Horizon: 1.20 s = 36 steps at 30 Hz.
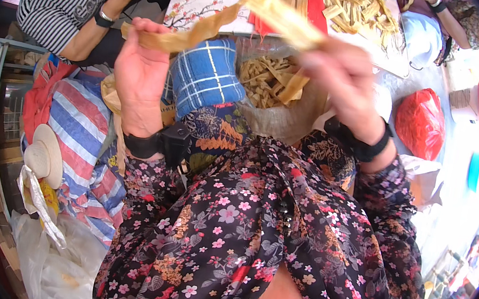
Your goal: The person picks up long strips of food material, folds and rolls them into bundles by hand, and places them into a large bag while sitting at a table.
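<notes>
Setting: I see a sack of dried strips point(266, 81) below a cluttered table point(209, 2).
Left hand point(138, 71): pinches tan strip point(268, 12).
Right hand point(344, 78): grips the other end.

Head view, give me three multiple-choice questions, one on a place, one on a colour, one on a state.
1. Where is the sack of strips?
A. past the hands, below the table
B. on the table
C. on the left shelf

2. What colour is the bag at right?
A. green
B. red
C. black

3. How is the strip held?
A. by left hand only
B. lying loose
C. stretched between left hand and right hand

Answers: A, it sits beneath the table edge; B, it is plainly red; C, each hand grips one end.
</notes>
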Each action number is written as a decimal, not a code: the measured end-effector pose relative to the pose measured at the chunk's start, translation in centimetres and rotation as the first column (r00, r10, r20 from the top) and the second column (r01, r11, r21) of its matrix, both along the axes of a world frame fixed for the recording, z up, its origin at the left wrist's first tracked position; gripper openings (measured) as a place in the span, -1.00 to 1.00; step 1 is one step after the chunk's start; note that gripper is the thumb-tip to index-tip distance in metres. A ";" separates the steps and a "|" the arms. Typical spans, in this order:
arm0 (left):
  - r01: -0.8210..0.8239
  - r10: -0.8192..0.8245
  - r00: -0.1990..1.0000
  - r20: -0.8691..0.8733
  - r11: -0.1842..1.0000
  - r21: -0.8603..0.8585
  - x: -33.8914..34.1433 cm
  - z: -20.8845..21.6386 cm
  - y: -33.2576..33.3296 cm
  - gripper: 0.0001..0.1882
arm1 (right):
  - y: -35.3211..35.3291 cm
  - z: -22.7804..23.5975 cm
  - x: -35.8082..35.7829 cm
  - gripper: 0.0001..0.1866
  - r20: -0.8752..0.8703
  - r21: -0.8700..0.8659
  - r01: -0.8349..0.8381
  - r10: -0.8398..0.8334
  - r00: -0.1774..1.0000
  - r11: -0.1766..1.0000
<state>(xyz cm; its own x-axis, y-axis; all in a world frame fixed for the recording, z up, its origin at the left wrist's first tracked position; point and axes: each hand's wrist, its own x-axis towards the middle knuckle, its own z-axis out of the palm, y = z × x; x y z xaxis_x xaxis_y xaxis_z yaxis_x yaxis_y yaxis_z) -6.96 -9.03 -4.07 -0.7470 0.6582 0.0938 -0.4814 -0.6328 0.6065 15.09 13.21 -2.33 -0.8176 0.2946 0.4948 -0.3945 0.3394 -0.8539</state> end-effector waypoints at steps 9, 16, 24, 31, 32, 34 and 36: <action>0.039 -0.277 0.861 -0.426 0.872 -0.488 9.2 -3.9 7.0 -0.66 | -0.5 -4.2 -2.3 -0.74 0.231 -0.117 0.017 0.010 0.973 0.993; 0.034 -0.464 0.707 -0.534 0.777 -0.629 10.8 -4.4 9.0 -0.66 | 0.0 -5.5 -1.5 -0.81 0.180 -0.550 -0.118 0.255 0.950 0.827; -0.135 -0.491 0.704 -0.512 0.615 -0.776 8.3 -6.2 9.3 -0.63 | 1.5 -5.4 -1.2 -0.81 -0.086 -0.037 0.242 -0.244 0.966 0.970; 0.500 -0.468 0.865 0.183 0.769 -0.398 9.8 -4.8 10.1 -0.58 | -1.7 -6.4 0.6 -0.86 0.000 0.038 0.072 -0.072 0.997 0.997; 0.483 -0.452 0.873 0.184 0.748 -0.456 9.0 -5.9 10.3 -0.63 | -1.8 -6.9 0.8 -0.86 0.100 -0.065 0.047 -0.040 0.994 0.997; 0.526 -0.462 0.851 0.251 0.741 -0.419 8.4 -6.9 10.0 -0.68 | -2.6 -7.0 0.7 -0.84 0.139 -0.534 -0.038 0.133 0.981 0.845; 0.574 -0.499 0.818 0.287 0.743 -0.344 8.5 -7.0 10.2 -0.73 | -2.1 -6.0 0.6 -0.84 0.142 -0.616 -0.062 0.189 0.972 0.785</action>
<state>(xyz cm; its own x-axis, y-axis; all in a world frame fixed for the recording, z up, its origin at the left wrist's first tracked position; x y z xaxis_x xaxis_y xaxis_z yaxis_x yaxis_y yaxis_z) 1.58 1.19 -11.04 -0.2371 0.9034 -0.3573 -0.7822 0.0406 0.6217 15.64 11.09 -8.30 -0.9256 0.3686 0.0857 -0.2098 -0.3113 -0.9269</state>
